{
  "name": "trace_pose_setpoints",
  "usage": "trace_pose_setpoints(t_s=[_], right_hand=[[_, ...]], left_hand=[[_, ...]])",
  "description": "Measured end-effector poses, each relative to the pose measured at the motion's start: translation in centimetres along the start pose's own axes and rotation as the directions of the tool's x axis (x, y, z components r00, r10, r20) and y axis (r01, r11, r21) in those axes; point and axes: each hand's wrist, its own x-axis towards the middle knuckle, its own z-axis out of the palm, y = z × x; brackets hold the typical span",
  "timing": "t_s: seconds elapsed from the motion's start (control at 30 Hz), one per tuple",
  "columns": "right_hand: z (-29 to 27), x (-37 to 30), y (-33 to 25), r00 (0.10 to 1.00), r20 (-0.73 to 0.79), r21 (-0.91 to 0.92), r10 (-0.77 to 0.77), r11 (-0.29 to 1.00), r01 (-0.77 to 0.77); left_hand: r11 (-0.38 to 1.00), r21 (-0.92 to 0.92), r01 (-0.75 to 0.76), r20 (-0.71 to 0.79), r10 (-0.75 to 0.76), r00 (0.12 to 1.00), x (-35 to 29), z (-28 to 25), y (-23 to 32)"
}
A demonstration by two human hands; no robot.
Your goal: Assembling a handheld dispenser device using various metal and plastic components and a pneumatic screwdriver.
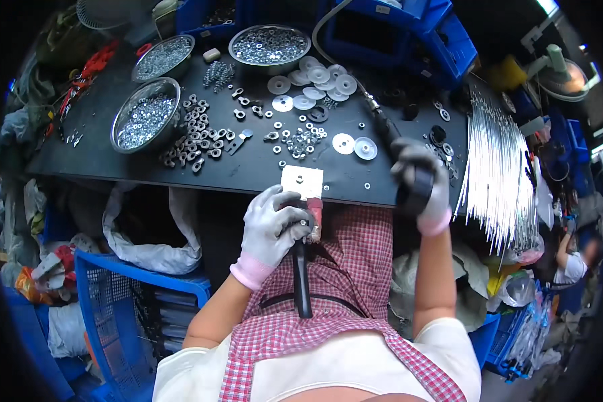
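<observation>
My left hand (271,224), in a white glove with a pink cuff, is closed around the round head of a part with a long black handle (302,285). The handle hangs toward my apron. Just beyond the fingers, a bright metal plate (312,175) juts over the table's front edge, with a nut-like piece on it and a red piece below. Further right, my right hand (422,177) is wrapped around a black hose-fed power tool (414,192). It is partly smeared by motion, and its exact kind is hard to make out.
Metal bowls of small hardware (146,120) stand on the dark table (248,171). White discs (303,102), eye-ended metal fittings (197,127) and nuts (301,144) lie loose. Metal rods (492,174) overhang at right. Blue bins (442,47) line the back; a hose (318,40) crosses there.
</observation>
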Motion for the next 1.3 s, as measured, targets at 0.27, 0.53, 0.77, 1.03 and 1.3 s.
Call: trace_pose_setpoints(t_s=[0.27, 0.53, 0.77, 1.03, 1.3], right_hand=[[6.4, 3.8, -3.4, 0.923, 0.317, -0.697, 0.217, 0.713, 0.072], [0.6, 18.1, 3.9, 0.988, 0.079, -0.723, 0.13, 0.69, -0.033], [-3.1, 25.2, 12.9, 0.915, -0.141, -0.99, 0.378, -0.028, -0.141], [-5.5, 20.3, 5.5, 0.942, 0.068, -0.283, 0.329, 0.912, -0.298], [8.7, -0.7, 2.0, 0.689, 0.338, -0.253, 0.641, 0.767, -0.59]], left_hand=[[0.988, 0.135, -0.082, -0.173, 0.105, 0.979, 1.2, 0.6, 2.7], [0.845, -0.523, -0.109, -0.121, 0.053, 0.991, -0.3, -0.2, 1.8], [0.849, -0.523, -0.075, -0.245, -0.065, 0.967, -1.5, -1.3, 0.4], [0.558, -0.83, -0.014, -0.37, -0.53, 0.763, -2.2, -1.9, 0.8], [0.619, -0.781, -0.08, -0.444, -0.461, 0.768, -2.4, -1.1, -0.1]])
